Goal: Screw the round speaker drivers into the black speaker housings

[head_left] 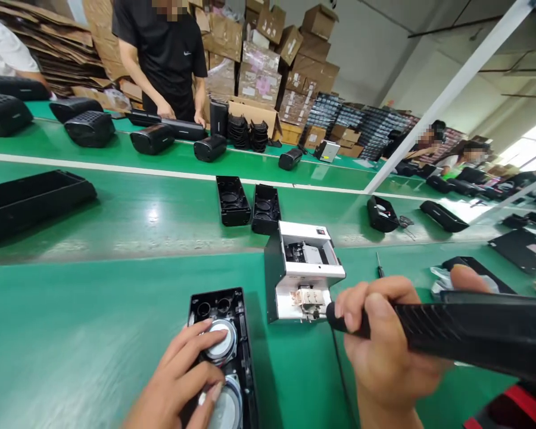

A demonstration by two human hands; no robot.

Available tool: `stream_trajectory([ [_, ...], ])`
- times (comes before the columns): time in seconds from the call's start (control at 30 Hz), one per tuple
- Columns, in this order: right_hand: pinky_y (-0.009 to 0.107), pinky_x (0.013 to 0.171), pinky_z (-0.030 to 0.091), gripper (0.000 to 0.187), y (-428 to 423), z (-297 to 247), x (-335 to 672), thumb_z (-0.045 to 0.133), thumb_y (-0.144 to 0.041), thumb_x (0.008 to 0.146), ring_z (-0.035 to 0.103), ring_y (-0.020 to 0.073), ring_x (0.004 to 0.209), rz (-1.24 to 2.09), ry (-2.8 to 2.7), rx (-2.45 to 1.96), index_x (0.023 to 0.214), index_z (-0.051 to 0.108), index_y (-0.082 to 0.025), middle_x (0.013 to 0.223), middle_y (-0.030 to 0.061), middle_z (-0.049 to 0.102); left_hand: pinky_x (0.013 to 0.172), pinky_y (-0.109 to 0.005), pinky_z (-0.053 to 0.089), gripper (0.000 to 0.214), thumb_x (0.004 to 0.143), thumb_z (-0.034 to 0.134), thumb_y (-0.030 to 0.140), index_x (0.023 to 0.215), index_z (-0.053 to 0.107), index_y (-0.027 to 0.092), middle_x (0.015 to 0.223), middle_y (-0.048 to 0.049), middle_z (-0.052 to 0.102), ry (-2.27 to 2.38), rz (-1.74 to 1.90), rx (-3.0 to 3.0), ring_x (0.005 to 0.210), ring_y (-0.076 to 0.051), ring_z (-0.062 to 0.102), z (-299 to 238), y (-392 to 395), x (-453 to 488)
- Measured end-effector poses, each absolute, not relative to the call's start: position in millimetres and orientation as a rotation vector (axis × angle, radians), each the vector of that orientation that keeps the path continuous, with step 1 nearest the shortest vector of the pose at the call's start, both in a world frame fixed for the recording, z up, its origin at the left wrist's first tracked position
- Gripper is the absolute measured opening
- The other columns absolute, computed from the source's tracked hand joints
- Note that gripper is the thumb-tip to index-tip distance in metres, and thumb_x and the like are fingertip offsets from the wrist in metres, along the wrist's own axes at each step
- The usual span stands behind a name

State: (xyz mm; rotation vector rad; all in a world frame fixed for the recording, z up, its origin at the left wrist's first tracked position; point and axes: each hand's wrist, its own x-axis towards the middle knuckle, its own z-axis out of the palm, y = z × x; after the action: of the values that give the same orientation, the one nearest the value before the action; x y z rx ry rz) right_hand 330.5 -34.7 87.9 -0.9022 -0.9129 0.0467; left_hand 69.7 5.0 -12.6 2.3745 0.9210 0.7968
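Note:
My left hand [178, 375] presses its fingers onto a round silver speaker driver [221, 341], seated in a black plastic speaker housing [240, 316]. A second driver [226, 408] sits lower in that housing, partly behind my fingers. My right hand [384, 333] grips a black electric screwdriver [473, 325] lying nearly level, its tip end towards a white automatic screw feeder [301, 268]. The bit itself is hidden by my fingers. A thin black cord [339, 363] drops from the tool's front end to the bench.
A small screwdriver [379, 265] lies beyond my right hand on the green workbench [93, 310]. Black speaker housings stand in rows on green belts. A co-worker [161, 59] handles one at the back, before stacked cardboard boxes. More workers sit at the far right.

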Motion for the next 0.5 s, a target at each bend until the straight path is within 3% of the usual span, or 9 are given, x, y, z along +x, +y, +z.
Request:
stream_trajectory([
  [0.17, 0.032, 0.056, 0.056, 0.057, -30, 75, 350, 0.078, -0.012, 0.098, 0.057, 0.0143, 0.052, 0.006, -0.938, -0.984, 0.143, 0.049, -0.03, 0.075, -0.0113, 0.063, 0.131, -0.052, 0.05, 0.028, 0.111, 0.047, 0.03, 0.097, 0.072, 0.029, 0.158, -0.0073, 0.063, 0.918, 0.674, 2.271, 0.165, -0.029, 0.04, -2, 5, 76],
  [0.37, 0.026, 0.049, 0.053, 0.06, -54, 80, 321, 0.079, -0.011, 0.096, 0.052, 0.0127, 0.046, 0.323, -0.765, -1.069, 0.145, 0.056, -0.036, 0.067, -0.0118, 0.061, 0.129, -0.06, 0.049, 0.027, 0.11, 0.043, 0.024, 0.098, 0.068, 0.028, 0.157, -0.0117, 0.063, 0.853, 0.653, 2.186, 0.164, -0.03, 0.038, -2, 4, 72],
  [0.47, 0.024, 0.047, 0.051, 0.011, -69, 84, 310, 0.067, -0.017, 0.105, 0.048, 0.012, 0.043, 0.466, -0.879, -0.974, 0.102, 0.066, -0.028, 0.057, -0.0097, 0.055, 0.132, -0.062, 0.045, 0.019, 0.105, 0.049, 0.021, 0.099, 0.065, 0.028, 0.157, -0.0105, 0.063, 0.817, 0.664, 2.189, 0.165, -0.03, 0.037, -6, 4, 71],
  [0.5, 0.025, 0.047, 0.05, 0.02, -72, 83, 306, 0.063, -0.022, 0.108, 0.048, 0.0121, 0.042, 0.524, -0.957, -0.933, 0.088, 0.06, -0.026, 0.054, -0.0082, 0.053, 0.134, -0.062, 0.043, 0.017, 0.104, 0.05, 0.02, 0.099, 0.064, 0.029, 0.156, -0.0099, 0.063, 0.813, 0.67, 2.19, 0.165, -0.03, 0.037, -6, 4, 71],
])
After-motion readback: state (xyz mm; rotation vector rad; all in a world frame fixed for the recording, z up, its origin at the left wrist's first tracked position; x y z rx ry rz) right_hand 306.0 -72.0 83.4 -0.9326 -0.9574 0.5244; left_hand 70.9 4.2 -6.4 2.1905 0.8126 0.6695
